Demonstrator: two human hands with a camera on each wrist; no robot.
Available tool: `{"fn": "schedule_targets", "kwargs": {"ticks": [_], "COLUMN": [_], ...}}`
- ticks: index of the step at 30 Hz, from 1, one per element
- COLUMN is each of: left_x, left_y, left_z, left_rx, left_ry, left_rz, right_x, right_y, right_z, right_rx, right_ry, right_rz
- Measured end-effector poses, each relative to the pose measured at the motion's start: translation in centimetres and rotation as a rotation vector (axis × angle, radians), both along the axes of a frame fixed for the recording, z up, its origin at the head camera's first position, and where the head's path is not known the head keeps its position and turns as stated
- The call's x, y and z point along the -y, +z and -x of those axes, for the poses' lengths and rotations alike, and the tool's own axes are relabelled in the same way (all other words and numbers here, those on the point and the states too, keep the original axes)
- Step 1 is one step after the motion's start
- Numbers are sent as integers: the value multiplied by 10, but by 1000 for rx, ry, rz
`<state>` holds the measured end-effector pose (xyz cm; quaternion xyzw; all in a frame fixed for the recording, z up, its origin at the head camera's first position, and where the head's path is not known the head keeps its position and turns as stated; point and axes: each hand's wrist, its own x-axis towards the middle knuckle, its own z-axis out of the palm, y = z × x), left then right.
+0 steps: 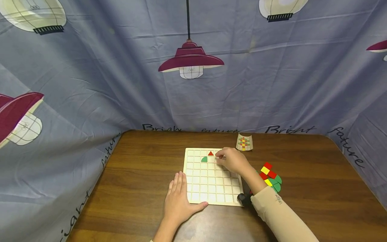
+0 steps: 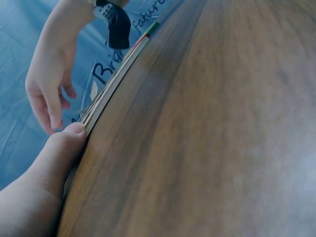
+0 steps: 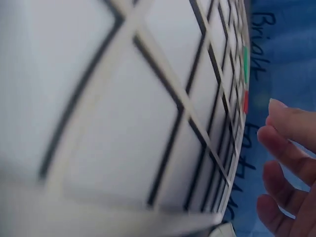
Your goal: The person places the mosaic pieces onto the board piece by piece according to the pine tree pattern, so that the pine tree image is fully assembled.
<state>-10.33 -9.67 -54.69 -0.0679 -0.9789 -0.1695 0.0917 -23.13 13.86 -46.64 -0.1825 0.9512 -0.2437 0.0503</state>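
A pale wooden grid board point(image 1: 211, 180) lies on the table, holding a red triangle point(image 1: 210, 153) in its back row and a green quarter-round piece point(image 1: 204, 159) one row nearer. Along the board's left edge rest the straight fingers of my left hand point(image 1: 179, 201); its thumb lies at the front edge. My right hand point(image 1: 232, 159) hovers over the back right of the board, just right of the triangle. In the right wrist view its fingers point(image 3: 284, 148) are loosely bent, with no piece visible between thumb and forefinger.
Several loose red, yellow and green pieces point(image 1: 272, 176) lie right of the board, partly behind my right forearm. A curled pattern card point(image 1: 244, 143) stands behind the board. Brown table point(image 1: 145, 168) surrounds them, with a printed curtain point(image 1: 196, 101) behind.
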Motion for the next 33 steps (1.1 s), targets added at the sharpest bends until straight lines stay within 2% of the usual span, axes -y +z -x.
{"fn": "schedule_targets", "kwargs": {"ticks": [4, 8, 18, 26, 33], "left_x": [1, 2, 0, -1, -2], "left_y": [2, 4, 4, 2, 3], "left_z": [0, 0, -1, 1, 0], "left_rx": [-6, -12, 30, 12, -1], "left_ry": [7, 5, -1, -8, -6], "left_rz": [0, -4, 6, 9, 1], "right_x": [-10, -23, -83, -145, -170], "right_y": [10, 12, -2, -14, -21], "right_z": [-4, -7, -13, -19, -22], "right_rx": [14, -7, 23, -3, 60], "right_ry": [-19, -23, -104, -213, -249], "right_rz": [7, -4, -38, -46, -67]}}
